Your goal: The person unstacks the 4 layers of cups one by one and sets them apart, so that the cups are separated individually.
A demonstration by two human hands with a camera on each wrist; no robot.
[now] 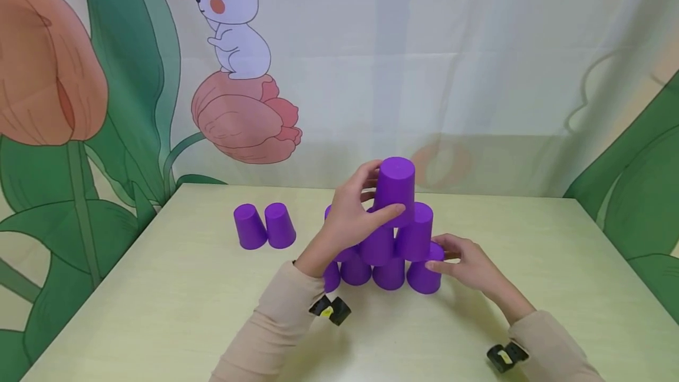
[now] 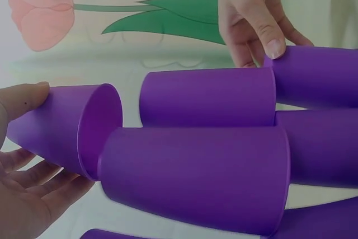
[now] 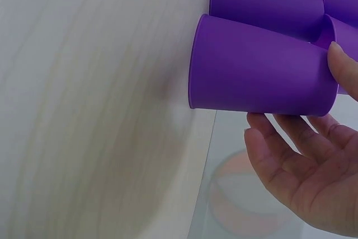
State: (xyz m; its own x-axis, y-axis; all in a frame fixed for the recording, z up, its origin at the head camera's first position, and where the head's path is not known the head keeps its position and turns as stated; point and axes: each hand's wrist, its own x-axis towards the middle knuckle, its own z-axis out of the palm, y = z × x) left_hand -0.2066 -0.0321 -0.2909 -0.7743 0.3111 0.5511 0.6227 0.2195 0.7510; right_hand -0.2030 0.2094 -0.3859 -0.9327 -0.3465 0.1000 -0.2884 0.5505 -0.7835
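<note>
Upside-down purple cups form a stacked pyramid on the table. My left hand (image 1: 347, 214) grips the top purple cup (image 1: 396, 187), thumb on the near side and fingers behind. That cup leans a little in the left wrist view, its rim close to the base of a middle-row cup (image 2: 196, 177); whether they touch I cannot tell. At the pyramid's lower right, my right hand (image 1: 469, 261) holds the end cup of the bottom row (image 3: 257, 71) between thumb and fingers. Beside it stands another bottom-row cup (image 1: 389, 273). My left arm hides part of the pyramid's left side.
Two more upside-down purple cups, a left one (image 1: 249, 227) and a right one (image 1: 279, 226), stand side by side left of the pyramid. The pale wooden table (image 1: 159, 287) ends at a printed curtain (image 1: 339, 75) with a rabbit and flowers.
</note>
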